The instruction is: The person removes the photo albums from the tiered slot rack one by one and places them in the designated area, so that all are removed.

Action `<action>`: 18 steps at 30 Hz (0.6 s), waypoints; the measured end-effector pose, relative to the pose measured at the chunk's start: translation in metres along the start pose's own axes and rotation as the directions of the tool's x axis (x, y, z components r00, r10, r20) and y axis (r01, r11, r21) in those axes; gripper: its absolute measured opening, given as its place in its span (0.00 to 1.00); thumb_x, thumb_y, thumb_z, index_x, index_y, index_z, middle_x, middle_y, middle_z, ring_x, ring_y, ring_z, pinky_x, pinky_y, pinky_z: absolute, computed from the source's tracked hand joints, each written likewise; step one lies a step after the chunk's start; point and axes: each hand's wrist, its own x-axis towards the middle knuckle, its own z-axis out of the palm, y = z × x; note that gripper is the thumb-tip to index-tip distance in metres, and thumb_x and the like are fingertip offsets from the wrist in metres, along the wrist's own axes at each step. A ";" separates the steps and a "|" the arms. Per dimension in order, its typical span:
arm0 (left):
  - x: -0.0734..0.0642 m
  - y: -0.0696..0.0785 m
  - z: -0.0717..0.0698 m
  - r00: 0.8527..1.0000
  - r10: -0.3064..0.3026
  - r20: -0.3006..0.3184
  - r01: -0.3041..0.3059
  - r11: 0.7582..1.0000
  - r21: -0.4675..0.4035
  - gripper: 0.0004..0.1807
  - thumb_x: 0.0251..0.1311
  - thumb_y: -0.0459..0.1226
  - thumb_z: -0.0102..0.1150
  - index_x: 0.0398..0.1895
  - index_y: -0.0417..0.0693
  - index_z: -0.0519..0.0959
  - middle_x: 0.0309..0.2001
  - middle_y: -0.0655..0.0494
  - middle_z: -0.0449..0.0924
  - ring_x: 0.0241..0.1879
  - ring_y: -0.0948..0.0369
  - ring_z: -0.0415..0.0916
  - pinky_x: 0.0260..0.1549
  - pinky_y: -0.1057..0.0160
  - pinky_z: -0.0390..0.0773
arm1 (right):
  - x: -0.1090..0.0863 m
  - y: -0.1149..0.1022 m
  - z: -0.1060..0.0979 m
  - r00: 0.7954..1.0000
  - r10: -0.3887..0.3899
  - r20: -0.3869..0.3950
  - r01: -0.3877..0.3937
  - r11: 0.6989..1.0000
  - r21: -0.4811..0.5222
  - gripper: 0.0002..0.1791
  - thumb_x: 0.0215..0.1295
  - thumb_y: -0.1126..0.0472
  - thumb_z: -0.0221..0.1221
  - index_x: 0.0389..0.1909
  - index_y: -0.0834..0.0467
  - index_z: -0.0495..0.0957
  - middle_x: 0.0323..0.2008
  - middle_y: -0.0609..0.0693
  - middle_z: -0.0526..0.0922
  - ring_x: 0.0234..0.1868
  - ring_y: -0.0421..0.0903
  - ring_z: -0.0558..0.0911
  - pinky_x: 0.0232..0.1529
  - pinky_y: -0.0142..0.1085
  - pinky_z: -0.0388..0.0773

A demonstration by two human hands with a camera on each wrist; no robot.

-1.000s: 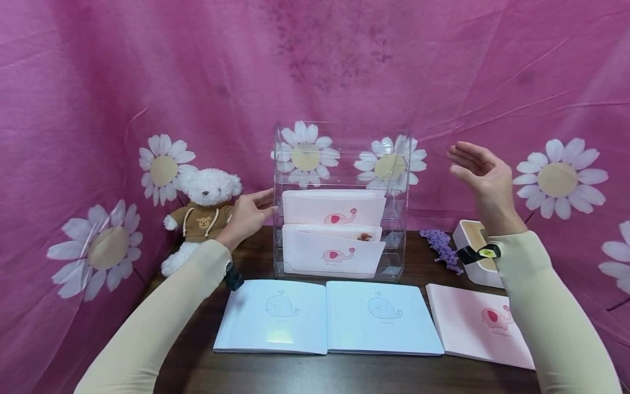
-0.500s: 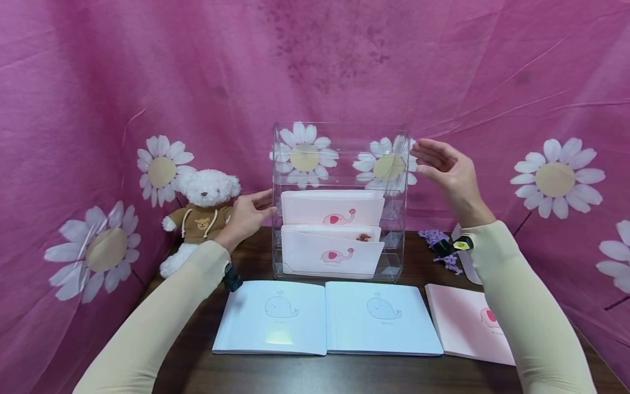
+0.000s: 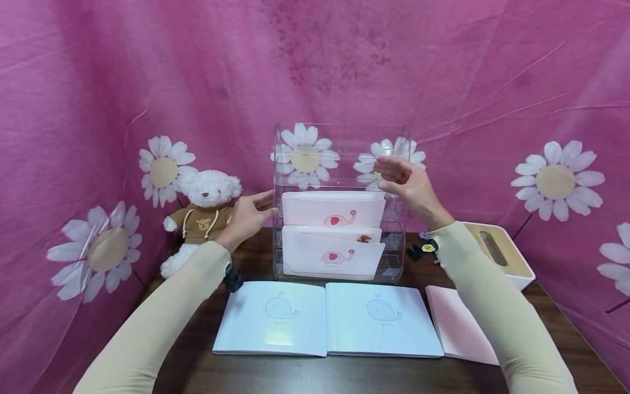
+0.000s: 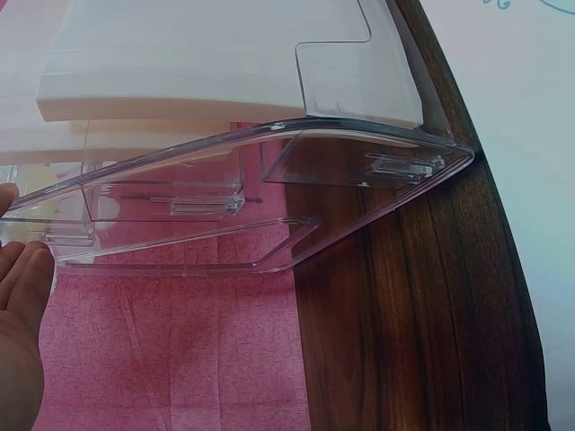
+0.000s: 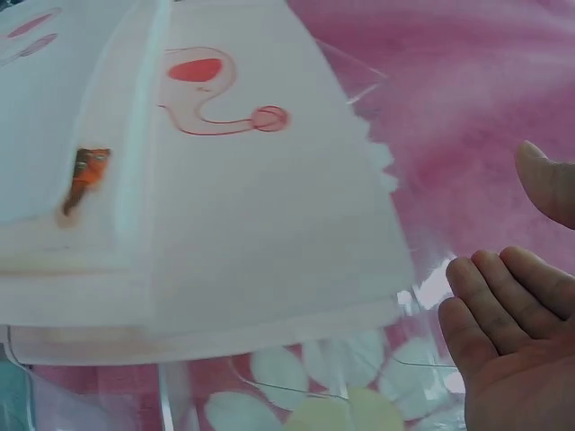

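Note:
A clear acrylic rack (image 3: 278, 164) with stepped tiers stands at the back of the table. White folders with a pink elephant, an upper folder (image 3: 305, 207) and a lower folder (image 3: 302, 254), sit in its lower tiers. At the rack's left side my left hand (image 3: 245, 220) rests its fingertips on the side panel, fingers fairly straight; the left wrist view catches part of that hand (image 4: 20, 332) by the panel. My right hand (image 3: 412, 187) hovers before the upper right of the rack, fingers extended, thumb apart. Nothing lies in its palm (image 5: 517, 359).
Two whale-printed booklets, a left booklet (image 3: 246, 323) and a right booklet (image 3: 354, 328), lie in front of the rack. Beside them is a pink booklet (image 3: 462, 328), partly under my right sleeve. A teddy bear (image 3: 209, 189) sits left; a wood-topped white box (image 3: 517, 257) stands right.
My right hand has moved left and slightly down, from beyond the rack's right side to in front of its right part. My left hand stays at the rack's side.

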 end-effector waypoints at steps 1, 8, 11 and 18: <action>0.000 0.000 0.000 1.000 0.001 -0.001 -0.001 1.000 0.001 0.31 0.64 0.37 0.68 0.71 0.50 0.73 0.62 0.48 0.82 0.57 0.59 0.81 0.32 0.74 0.76 | 0.001 0.001 0.002 1.000 0.015 0.007 -0.014 1.000 -0.012 0.32 0.65 0.70 0.63 0.71 0.63 0.68 0.65 0.54 0.80 0.66 0.45 0.78 0.66 0.29 0.74; 0.000 0.000 0.000 1.000 0.005 -0.006 -0.005 1.000 0.003 0.31 0.63 0.36 0.68 0.71 0.50 0.73 0.61 0.48 0.83 0.55 0.57 0.82 0.30 0.74 0.74 | 0.007 0.010 0.012 0.997 0.068 0.037 -0.066 0.996 -0.062 0.34 0.66 0.71 0.62 0.72 0.63 0.66 0.69 0.60 0.74 0.69 0.52 0.75 0.68 0.34 0.73; 0.000 0.001 0.000 1.000 0.001 -0.002 -0.001 1.000 0.003 0.31 0.64 0.36 0.68 0.71 0.50 0.73 0.61 0.48 0.83 0.58 0.57 0.82 0.32 0.75 0.76 | 0.007 0.014 0.015 0.995 0.079 0.062 -0.074 0.994 -0.081 0.34 0.66 0.68 0.63 0.73 0.63 0.65 0.70 0.61 0.74 0.69 0.51 0.76 0.69 0.36 0.73; -0.002 0.002 0.000 1.000 -0.013 0.007 0.013 1.000 0.000 0.31 0.65 0.37 0.67 0.71 0.52 0.73 0.62 0.49 0.82 0.50 0.59 0.82 0.26 0.71 0.73 | 0.007 0.024 0.020 0.987 0.095 0.126 -0.084 0.992 -0.096 0.36 0.65 0.68 0.64 0.73 0.63 0.64 0.71 0.67 0.69 0.73 0.60 0.71 0.65 0.27 0.74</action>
